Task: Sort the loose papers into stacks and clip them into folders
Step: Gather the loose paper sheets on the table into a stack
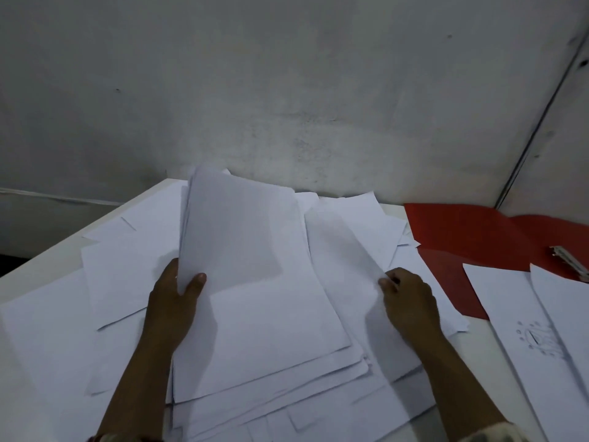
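We see a white table, and behind it a grey wall that fills the upper half of the view. The wall has small dark spots and some rough, worn patches near its middle. At the right a dark seam runs slanted down the wall to the table. At the far left, below the table edge, a pale cable runs along the wall.
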